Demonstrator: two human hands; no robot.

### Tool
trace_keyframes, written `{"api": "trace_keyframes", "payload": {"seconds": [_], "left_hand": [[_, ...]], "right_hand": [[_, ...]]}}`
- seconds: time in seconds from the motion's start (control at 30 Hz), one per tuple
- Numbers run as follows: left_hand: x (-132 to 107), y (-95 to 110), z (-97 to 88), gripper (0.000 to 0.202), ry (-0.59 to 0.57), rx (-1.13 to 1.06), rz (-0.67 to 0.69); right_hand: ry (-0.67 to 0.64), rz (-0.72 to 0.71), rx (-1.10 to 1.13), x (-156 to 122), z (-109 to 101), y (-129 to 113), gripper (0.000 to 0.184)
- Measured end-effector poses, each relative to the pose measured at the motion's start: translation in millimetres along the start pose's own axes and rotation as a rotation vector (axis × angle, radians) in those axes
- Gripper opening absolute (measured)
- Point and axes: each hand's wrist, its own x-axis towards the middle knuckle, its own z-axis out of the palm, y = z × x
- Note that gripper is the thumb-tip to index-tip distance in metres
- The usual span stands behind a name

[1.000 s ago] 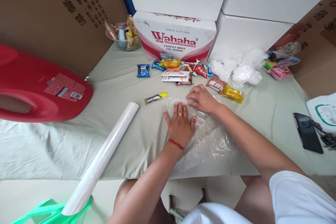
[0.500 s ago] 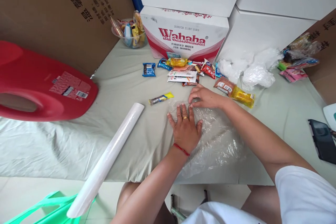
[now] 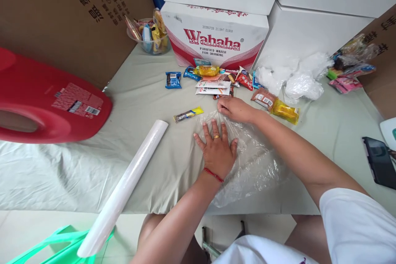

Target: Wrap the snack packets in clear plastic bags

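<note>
The left hand (image 3: 218,150) lay palm down with its fingers spread wide, holding nothing and pressing flat on a crinkled sheet of clear plastic film (image 3: 260,165). The film was spread on the pale green cloth of the table (image 3: 139,99), near the front edge. The right hand (image 3: 235,109) rested at the sheet's far edge with its fingers curled. Whether they pinched the film or only pushed on it could not be told.

So far the sheet was cut free and laid out, though wrinkled, and nothing had been placed on it. The long white roll of film (image 3: 130,177) lay apart to the left, jutting over the table's edge. A slim yellow-and-blue snack bar (image 3: 188,114) sat just beyond the sheet's left corner. A loose heap of coloured snack packets (image 3: 216,82) waited unwrapped in front of a white-and-red cardboard carton (image 3: 216,37). An orange packet (image 3: 286,111) lay to the right, near some crumpled white plastic bags (image 3: 301,84).
</note>
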Motion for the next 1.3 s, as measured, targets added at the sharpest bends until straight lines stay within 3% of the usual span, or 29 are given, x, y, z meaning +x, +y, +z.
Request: {"api": "trace_keyframes", "payload": {"seconds": [0.23, 0.37, 0.47, 0.57, 0.63, 0.7, 0.77, 0.87, 0.93, 1.1, 1.3], "left_hand": [[-1, -1, -1.7, 0.070, -0.005, -0.022, 0.012], [-1, -2, -2.5, 0.070, -0.013, -0.030, 0.018], [-1, -1, -2.8, 0.069, -0.005, -0.028, 0.020], [0, 0, -3.3, 0.069, -0.008, -0.029, 0.024], [0, -1, -3.8, 0.069, -0.017, -0.031, 0.026], [0, -1, -4.2, 0.068, -0.016, -0.037, 0.031], [1, -3, -4.5, 0.066, -0.008, -0.048, 0.039], [1, -6, -4.6, 0.065, 0.007, -0.062, 0.052], [1, -8, -4.8, 0.064, 0.020, -0.064, 0.056], [3, -11, -6.4, 0.062, 0.038, -0.057, 0.051], [6, -16, -7.7, 0.061, 0.074, -0.058, 0.022]], "right_hand": [[-0.030, 0.125, 0.118, -17, -12, 9, 0.027], [-0.184, 0.198, 0.206, -36, -29, 19, 0.042], [-0.221, 0.283, 0.198, -43, -39, 28, 0.029], [-0.172, 0.345, 0.157, -43, -44, 36, 0.023], [-0.006, 0.377, 0.007, -43, -44, 35, 0.019], [0.221, 0.400, -0.148, -46, -40, 26, 0.024], [0.339, 0.364, -0.202, -55, -30, 10, 0.032], [0.262, 0.166, -0.185, -82, -7, -10, 0.041], [0.187, 0.110, -0.226, -106, 10, -11, 0.051], [0.168, 0.351, -0.359, -156, 34, 18, 0.062], [0.197, 0.388, -0.331, -164, 30, 24, 0.059]]}}
